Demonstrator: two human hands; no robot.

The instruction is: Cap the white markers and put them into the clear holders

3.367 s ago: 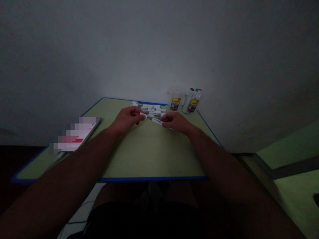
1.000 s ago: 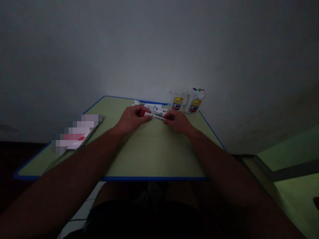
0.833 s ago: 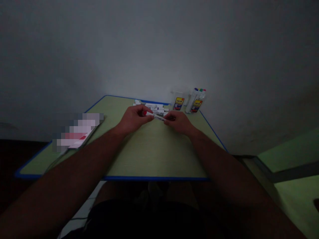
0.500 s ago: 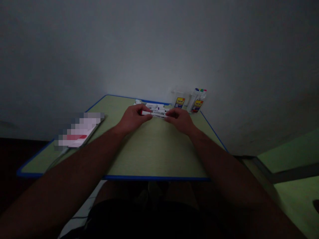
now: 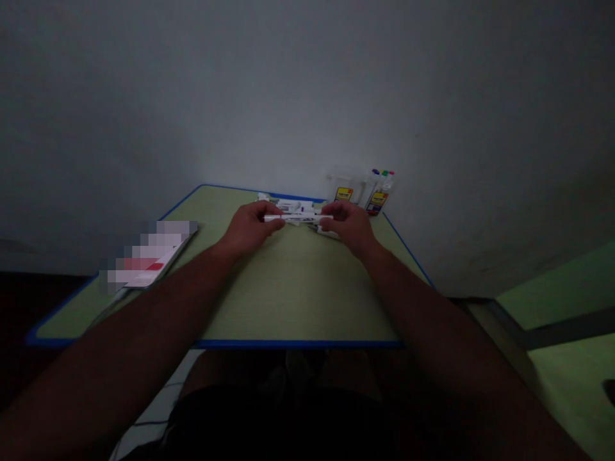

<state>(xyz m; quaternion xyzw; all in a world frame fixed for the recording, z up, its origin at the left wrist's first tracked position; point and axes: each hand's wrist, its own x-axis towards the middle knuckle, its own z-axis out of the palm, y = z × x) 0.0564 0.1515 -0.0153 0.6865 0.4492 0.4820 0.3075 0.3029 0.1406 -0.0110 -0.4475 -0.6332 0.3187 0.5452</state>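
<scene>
A white marker (image 5: 300, 218) lies level between my two hands above the far part of the table. My left hand (image 5: 250, 229) pinches its left end between thumb and fingers. On the other end, my right hand (image 5: 353, 227) closes with thumb and fingertips. Just below the right fingers is another white marker (image 5: 327, 232), pointing left; whether that hand touches it I cannot tell. Behind the held marker, several white markers (image 5: 294, 205) lie in a pile, partly hidden by my hands.
Near the wall stand a clear plastic case (image 5: 343, 192) with a yellow label and a second clear case (image 5: 379, 195) holding markers with coloured ends. A blurred-out flat device (image 5: 158, 256) with a cable lies on the left of the blue-edged table (image 5: 298, 288).
The red end seen at my left fingers no longer shows. The held marker now spans both hands in a straight line, and a separate marker shows under my right hand.
</scene>
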